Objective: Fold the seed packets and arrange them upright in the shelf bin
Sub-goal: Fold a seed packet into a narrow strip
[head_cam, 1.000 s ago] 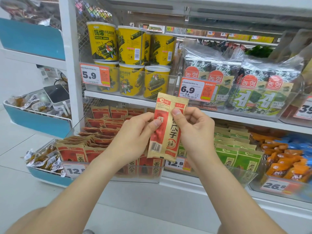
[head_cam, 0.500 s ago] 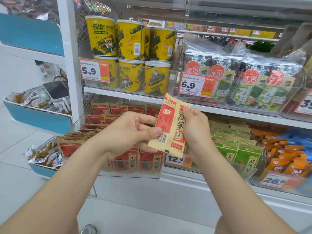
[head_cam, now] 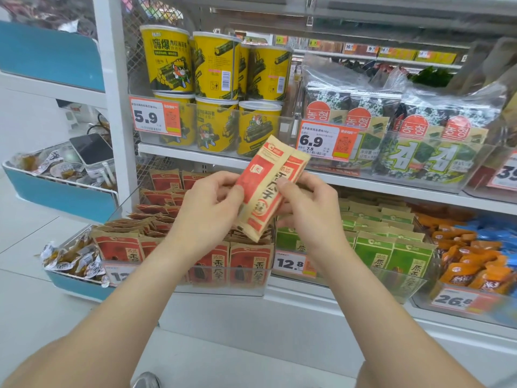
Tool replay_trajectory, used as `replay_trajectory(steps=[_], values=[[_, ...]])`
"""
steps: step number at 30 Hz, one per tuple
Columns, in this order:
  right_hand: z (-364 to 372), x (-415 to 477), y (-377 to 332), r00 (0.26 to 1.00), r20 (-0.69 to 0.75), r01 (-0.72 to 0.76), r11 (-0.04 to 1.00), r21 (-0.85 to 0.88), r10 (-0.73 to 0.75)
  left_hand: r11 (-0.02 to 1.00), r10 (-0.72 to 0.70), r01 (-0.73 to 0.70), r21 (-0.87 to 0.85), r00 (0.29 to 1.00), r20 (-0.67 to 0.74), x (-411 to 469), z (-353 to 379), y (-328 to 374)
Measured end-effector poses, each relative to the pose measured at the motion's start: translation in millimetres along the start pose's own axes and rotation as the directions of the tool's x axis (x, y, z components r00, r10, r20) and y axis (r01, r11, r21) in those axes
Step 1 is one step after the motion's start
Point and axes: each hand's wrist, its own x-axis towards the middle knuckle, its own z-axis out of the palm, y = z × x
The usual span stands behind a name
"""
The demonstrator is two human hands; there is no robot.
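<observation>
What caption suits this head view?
Left hand and right hand grip a folded red seed packet over the clear shelf bin.

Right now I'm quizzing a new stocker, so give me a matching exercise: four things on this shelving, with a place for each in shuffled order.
Things:
1 red seed packet
2 yellow tubs
3 green packets
4 seaweed bags

Places:
A upper shelf, behind the 5.9 tag
B lower shelf, below the seaweed bags
C held between left hand and right hand
D upper shelf, behind the 6.9 tag

Pairs: 1-C, 2-A, 3-B, 4-D
</observation>
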Motion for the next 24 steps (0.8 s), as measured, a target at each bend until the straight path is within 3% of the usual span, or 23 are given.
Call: replay_trajectory(steps=[2, 5, 11, 15, 18, 21, 24], values=[[4, -2, 4, 0.994, 0.009, 0.113, 0.989, -0.100, -0.112, 0.985, 0.119, -0.105, 0.137, 0.988, -0.097, 0, 2, -6], [9, -5, 10, 0.966, 0.048, 0.259, 0.931, -0.257, -0.255, 0.962, 0.242, -0.225, 0.154, 0.965, -0.100, -3, 4, -7], [10, -14, 8, 0.908, 0.123, 0.419, 0.884, -0.208, -0.402, 0.916, 0.317, -0.308, 0.257, 0.948, 0.007, -5, -2, -1], [13, -19, 8, 0.833, 0.049, 0.543, 0.798, -0.259, -0.551, 0.855, 0.384, -0.349, 0.383, 0.923, -0.016, -11, 2, 2], [18, -22, 6, 0.797, -0.013, 0.579, 0.770, -0.269, -0.604, 0.888, 0.392, -0.362, 0.285, 0.919, -0.055, -11, 8, 2], [17, -19, 6, 0.793, -0.052, 0.571, 0.770, -0.286, -0.607, 0.946, 0.307, -0.303, 0.115, 0.952, -0.011, -8, 10, 1], [15, -17, 7, 0.790, -0.041, 0.575, 0.763, -0.297, -0.612, 0.963, 0.262, -0.263, 0.065, 0.965, 0.013, -5, 7, 1]])
